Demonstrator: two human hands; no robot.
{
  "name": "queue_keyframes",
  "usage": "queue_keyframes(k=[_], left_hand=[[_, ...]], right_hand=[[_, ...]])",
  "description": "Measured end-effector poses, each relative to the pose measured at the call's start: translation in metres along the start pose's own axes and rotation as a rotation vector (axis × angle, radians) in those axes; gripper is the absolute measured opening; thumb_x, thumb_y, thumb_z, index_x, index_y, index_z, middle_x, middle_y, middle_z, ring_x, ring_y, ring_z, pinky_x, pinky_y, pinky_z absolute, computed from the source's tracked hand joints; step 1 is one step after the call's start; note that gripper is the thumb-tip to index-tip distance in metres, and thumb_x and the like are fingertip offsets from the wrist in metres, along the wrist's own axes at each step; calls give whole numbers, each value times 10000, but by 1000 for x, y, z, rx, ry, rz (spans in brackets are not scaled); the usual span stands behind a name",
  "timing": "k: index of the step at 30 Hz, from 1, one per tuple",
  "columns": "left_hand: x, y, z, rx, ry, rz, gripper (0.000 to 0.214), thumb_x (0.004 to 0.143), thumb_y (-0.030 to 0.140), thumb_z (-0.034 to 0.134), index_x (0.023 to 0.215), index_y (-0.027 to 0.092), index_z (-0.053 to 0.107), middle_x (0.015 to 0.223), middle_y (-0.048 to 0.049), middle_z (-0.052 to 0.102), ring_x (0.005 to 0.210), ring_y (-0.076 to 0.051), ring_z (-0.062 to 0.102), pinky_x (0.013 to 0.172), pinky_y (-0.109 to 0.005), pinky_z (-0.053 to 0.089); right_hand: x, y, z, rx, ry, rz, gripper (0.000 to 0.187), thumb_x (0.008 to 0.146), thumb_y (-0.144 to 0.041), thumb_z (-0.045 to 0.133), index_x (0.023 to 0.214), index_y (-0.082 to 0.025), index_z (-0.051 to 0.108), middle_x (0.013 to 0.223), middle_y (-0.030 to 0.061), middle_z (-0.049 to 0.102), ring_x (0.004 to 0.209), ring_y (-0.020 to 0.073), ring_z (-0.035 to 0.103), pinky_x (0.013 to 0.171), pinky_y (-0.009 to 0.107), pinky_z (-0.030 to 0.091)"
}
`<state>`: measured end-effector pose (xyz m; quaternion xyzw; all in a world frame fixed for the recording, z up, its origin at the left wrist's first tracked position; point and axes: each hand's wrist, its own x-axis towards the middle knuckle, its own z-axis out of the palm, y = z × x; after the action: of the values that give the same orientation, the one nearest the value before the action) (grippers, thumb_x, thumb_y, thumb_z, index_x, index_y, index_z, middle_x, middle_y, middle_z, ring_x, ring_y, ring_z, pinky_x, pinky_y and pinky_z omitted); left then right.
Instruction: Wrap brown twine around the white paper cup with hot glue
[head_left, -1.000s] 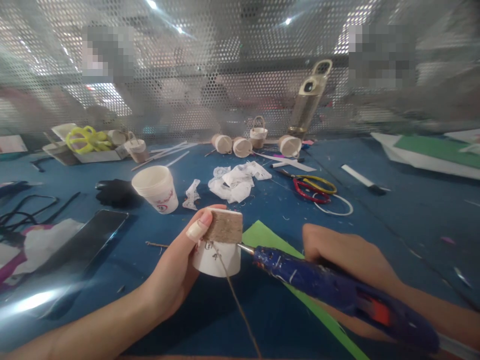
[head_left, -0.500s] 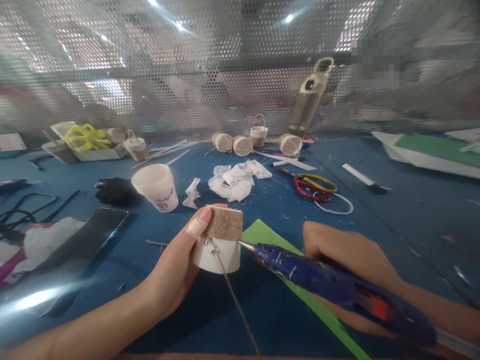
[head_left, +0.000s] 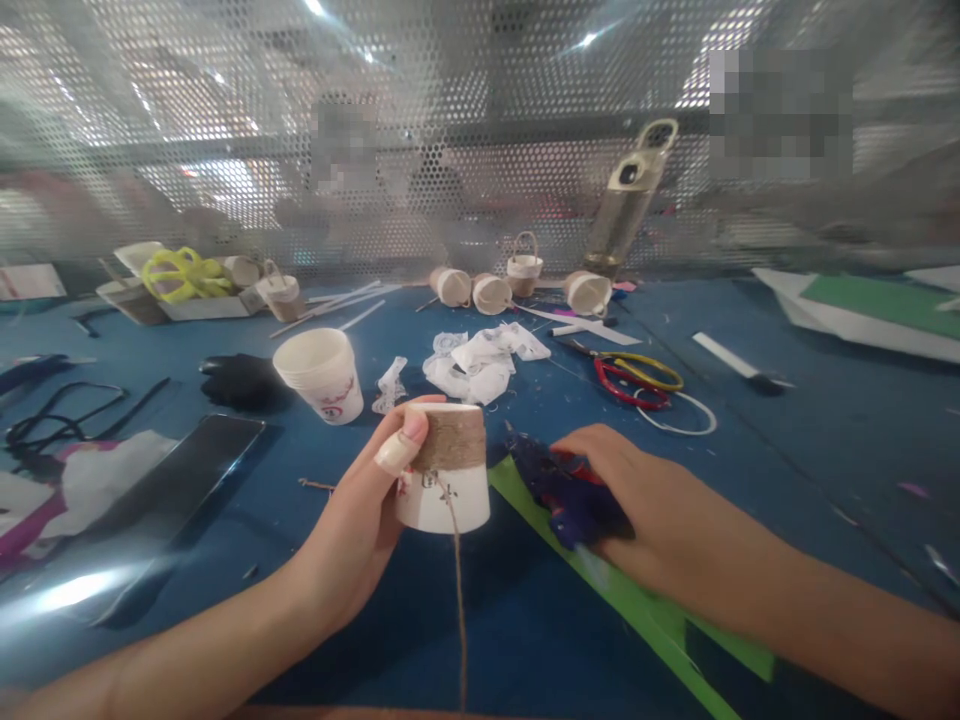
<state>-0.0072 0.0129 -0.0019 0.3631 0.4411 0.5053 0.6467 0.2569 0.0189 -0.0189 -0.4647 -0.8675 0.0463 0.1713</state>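
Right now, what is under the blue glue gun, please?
Green paper shows beside the blue glue gun, apparently running under it; the surface directly beneath it and the right hand is hidden.

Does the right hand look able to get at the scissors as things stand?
Probably, after releasing the glue gun: the scissors lie just beyond the right hand, with nothing standing between.

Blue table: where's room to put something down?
Two mostly bare patches: at the front, between the left arm and green paper, crossed by the twine; and beyond the right arm, right of the scissors. Crowded: the back, with cups, and the left, around the phone.
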Motion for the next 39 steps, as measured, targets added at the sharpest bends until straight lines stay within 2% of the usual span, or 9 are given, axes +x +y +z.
queue_keyframes(k=[4,9,11,18,21,23,30,35,39], left_hand=[[-3,0,2,11,-15,-24,460,850,599,755,1204,307,728,1074,-18,751,977,-214,662,759,-279,543],[-5,2,4,62,-32,-45,526,803,602,801,1228,308,699,1087,-21,722,963,-221,628,743,-301,521],[-5,2,4,82,-24,-35,540,788,592,821,1226,302,694,1112,-26,716,986,-227,620,760,-308,512],[-4,-4,1,134,-89,53,415,842,461,832,1209,325,693,1180,3,719,1042,-187,641,782,-247,481],[-4,-7,1,137,-132,67,389,857,431,825,1201,316,685,1157,-3,723,1029,-188,655,780,-247,493],[-4,-7,2,135,-147,72,386,856,418,829,1197,312,682,1149,-3,725,1034,-188,658,794,-247,497],[-6,-6,6,189,-139,85,428,819,443,856,1176,294,674,1106,-10,736,1011,-199,659,763,-252,499],[-5,-6,6,220,-144,81,429,834,456,839,1189,295,660,1119,-21,740,1017,-211,667,750,-263,501],[-6,-6,6,232,-149,81,448,827,466,842,1192,286,653,1117,-28,736,1025,-220,664,759,-272,499]], right_hand=[[1,-1,-3,43,-1,-69,607,784,-103,561,1382,-193,518,1313,149,641,1227,342,631,994,548,560],[-5,-16,-12,361,176,-169,315,857,-61,518,1094,-263,569,1169,77,668,1068,223,669,912,382,573],[-7,-25,-19,523,95,-179,261,855,-46,541,990,-267,573,1148,56,693,970,185,695,829,327,578],[-5,-44,-27,1263,-579,-66,177,888,-129,630,992,-254,559,1059,68,744,956,193,735,744,310,570],[-2,-43,-19,1564,-585,-29,244,900,-291,750,987,-244,527,1219,72,670,777,93,677,694,263,513],[-2,-41,-15,1648,-555,12,351,893,-424,793,994,-245,509,1084,34,662,736,75,608,645,227,469],[-1,-36,-14,1083,-222,191,178,969,-314,669,998,-248,506,694,-85,513,609,91,473,573,212,402],[0,-37,-9,701,-54,86,26,945,-258,635,953,-233,638,571,-99,469,490,87,445,493,212,367],[-2,-37,-10,580,19,32,109,955,-266,636,877,-225,698,582,-63,600,472,83,515,465,199,377]])
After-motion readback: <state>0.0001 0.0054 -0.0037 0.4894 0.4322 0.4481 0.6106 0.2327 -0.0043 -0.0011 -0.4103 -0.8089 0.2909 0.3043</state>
